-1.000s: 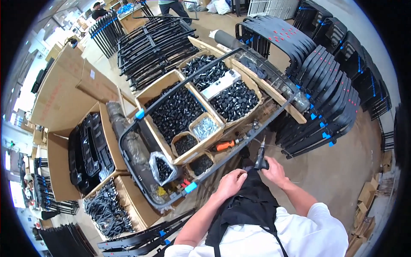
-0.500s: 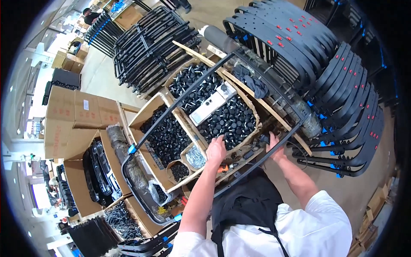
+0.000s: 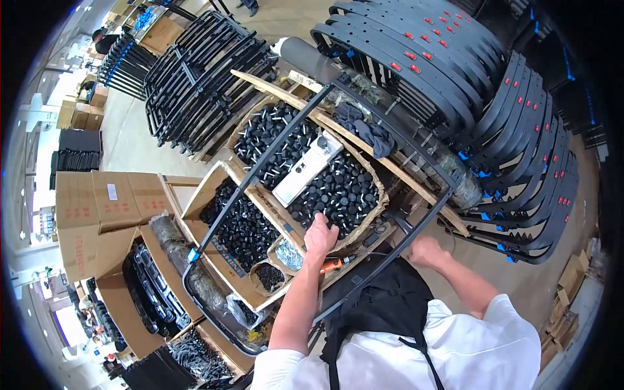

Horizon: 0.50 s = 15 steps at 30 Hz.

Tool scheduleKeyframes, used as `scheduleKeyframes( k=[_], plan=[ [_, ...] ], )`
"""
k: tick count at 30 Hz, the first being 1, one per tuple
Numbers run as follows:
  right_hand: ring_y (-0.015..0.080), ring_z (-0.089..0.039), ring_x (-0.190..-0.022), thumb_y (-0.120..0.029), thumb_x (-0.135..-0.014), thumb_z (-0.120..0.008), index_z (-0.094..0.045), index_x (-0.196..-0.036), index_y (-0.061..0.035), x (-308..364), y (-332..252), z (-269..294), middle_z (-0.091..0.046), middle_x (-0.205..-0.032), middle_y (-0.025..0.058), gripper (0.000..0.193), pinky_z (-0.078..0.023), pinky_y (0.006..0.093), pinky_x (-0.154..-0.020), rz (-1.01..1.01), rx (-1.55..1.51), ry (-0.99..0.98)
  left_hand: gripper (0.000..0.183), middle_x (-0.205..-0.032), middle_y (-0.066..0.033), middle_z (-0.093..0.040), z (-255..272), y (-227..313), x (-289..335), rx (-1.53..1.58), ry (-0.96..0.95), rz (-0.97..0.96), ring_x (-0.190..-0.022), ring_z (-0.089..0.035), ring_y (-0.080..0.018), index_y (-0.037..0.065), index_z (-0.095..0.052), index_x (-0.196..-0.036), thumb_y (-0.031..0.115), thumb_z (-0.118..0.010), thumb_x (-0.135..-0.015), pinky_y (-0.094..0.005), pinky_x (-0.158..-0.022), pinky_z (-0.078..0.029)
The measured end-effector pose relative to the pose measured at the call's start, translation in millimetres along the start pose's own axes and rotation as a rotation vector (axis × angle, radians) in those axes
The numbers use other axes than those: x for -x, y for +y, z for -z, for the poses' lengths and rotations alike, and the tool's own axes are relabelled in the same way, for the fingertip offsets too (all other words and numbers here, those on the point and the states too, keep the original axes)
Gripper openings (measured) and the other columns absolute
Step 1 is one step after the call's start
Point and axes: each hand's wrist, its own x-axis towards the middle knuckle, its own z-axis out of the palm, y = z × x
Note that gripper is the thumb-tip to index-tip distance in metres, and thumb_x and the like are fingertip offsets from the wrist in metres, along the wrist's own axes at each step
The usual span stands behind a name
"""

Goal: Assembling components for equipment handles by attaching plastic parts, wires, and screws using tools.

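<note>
left hand point(image 3: 320, 235) in box of black caps point(image 3: 338, 192), right hand point(image 3: 422, 250) on black frame point(image 3: 383, 263)

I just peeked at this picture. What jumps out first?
Probably the big black rectangular frame lying across open cardboard boxes full of small black knobs. The left hand reaches into one box, while the right hand rests at the frame's near bar. To the right stand rows of curved black panels with red and blue tabs.

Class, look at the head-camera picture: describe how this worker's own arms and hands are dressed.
Both forearms are bare, and the left hand and right hand wear no gloves. Short white sleeves end above the elbows. A black apron with thin black straps covers the chest.
</note>
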Motion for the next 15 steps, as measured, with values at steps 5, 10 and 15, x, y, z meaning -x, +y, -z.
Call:
scheduleKeyframes(
  k=[5,10,15],
  plan=[
    [0.0391,-0.072,-0.094,-0.029,-0.095,-0.066,-0.074,-0.098,-0.0089,38,-90,81,-0.074,-0.096,0.0171,0.021,-0.057,0.0490,-0.084,0.424,-0.375,-0.050,0.042,-0.102,-0.0220,-0.075,27,-8,-7,0.257,-0.010,-0.114,-0.097,-0.073,-0.0387,0.003,-0.063,-0.126,0.032,-0.069,-0.097,-0.0469,-0.089,-0.056],
    [0.0330,-0.074,-0.094,-0.020,-0.093,-0.067,-0.071,-0.104,-0.0097,-113,-122,45,-0.076,-0.092,0.0120,0.016,-0.056,0.0455,-0.084,0.330,0.225,0.404,0.032,-0.101,-0.0183,-0.075,82,72,-60,0.606,-0.014,-0.268,-0.095,-0.074,-0.0331,0.005,-0.067,-0.131,0.025,-0.058,-0.108,-0.0420,-0.086,-0.057],
    [0.0328,-0.075,-0.095,-0.013,-0.093,-0.062,-0.069,-0.114,-0.0082,-151,-131,35,-0.077,-0.096,0.0143,0.023,-0.056,0.0464,-0.081,0.279,0.356,0.134,0.033,-0.127,-0.0208,-0.071,131,117,-142,0.403,0.382,-0.627,-0.118,-0.068,-0.0396,0.005,-0.066,-0.136,0.018,-0.055,-0.108,-0.0442,-0.102,-0.053]
  ],
)
